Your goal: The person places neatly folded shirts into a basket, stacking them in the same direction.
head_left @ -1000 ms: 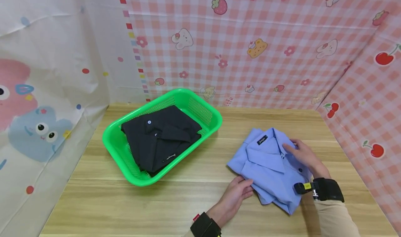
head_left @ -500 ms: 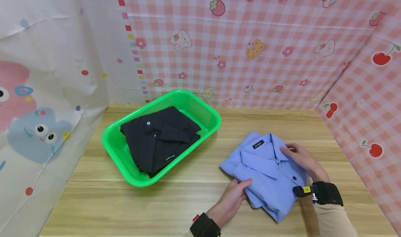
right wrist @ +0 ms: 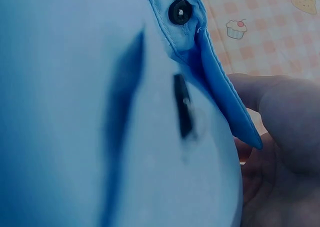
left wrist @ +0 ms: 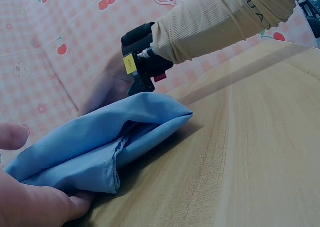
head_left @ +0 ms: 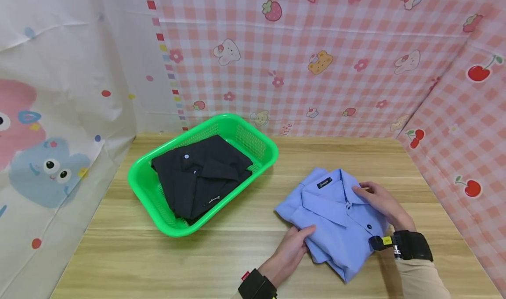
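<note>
Pinching a folded blue cloth shirt at lower right are the left hand and right hand. Left of centre, a green plastic basket holds a black shirt.

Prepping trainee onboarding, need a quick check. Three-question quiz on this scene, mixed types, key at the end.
1. Multiple choice: what colour is the shirt in the basket?
A) red
B) black
C) white

2. True or false: the left grip and right grip both touch the blue shirt.

3. Fill in: in the head view, the basket stands to the ____ of the blue shirt.

Key: 1. B; 2. true; 3. left
</note>
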### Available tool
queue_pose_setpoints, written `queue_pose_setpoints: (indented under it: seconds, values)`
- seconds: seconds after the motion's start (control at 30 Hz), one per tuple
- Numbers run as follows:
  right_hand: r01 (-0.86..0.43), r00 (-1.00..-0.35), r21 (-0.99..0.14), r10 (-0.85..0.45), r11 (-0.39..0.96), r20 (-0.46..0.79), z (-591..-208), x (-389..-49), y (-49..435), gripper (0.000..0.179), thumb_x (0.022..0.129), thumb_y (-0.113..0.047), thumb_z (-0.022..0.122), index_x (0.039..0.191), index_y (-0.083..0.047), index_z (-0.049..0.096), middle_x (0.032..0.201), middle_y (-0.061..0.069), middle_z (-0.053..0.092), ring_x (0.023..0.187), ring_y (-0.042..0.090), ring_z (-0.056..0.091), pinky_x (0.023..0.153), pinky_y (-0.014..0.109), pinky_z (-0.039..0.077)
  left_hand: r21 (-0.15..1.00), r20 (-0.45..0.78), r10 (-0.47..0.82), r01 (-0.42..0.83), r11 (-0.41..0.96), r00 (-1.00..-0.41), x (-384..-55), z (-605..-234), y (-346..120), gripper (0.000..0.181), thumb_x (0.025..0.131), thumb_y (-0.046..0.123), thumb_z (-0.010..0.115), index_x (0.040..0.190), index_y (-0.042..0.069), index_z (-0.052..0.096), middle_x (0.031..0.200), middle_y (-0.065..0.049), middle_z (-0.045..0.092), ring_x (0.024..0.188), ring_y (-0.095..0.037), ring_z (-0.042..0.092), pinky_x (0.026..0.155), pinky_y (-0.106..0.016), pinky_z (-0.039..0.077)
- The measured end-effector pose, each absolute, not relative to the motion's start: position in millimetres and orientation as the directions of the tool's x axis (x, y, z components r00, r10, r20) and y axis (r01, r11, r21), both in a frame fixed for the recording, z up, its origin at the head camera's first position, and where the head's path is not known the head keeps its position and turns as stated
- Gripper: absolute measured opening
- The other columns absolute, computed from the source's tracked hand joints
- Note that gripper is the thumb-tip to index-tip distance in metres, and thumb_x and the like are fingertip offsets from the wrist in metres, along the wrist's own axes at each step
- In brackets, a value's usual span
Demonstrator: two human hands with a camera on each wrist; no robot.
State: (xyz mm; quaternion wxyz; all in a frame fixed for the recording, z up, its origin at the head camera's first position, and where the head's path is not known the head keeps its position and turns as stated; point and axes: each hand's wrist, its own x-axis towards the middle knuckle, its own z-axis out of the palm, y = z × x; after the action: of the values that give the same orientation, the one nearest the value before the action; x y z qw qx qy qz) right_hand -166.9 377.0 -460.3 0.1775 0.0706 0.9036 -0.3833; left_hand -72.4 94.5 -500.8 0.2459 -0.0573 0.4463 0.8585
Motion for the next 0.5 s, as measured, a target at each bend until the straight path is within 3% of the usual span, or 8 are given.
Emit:
queue_pose_setpoints:
  seconds: [0.5]
  values:
    - [0.249, -0.925, -0.652, -0.024, 0.716, -0.38, -458.1, -163.1, 370.5, 0.091, 0.102, -0.061, 0.051, 0.157, 0.008, 0.026, 0.15, 0.04, 0.037, 0.132, 0.056, 0.042, 0.106, 0.073, 0.038, 0.738, -0.356, 0.351, -0.491, -0.463, -0.866, -73.0, -501.9, 94.1, 0.061, 0.098, 0.012, 0.062, 0.146, -0.014, 0.034, 0.149, -0.024, 0.048, 0.143, -0.037, 0.042, 0.123, -0.053, 0.029]
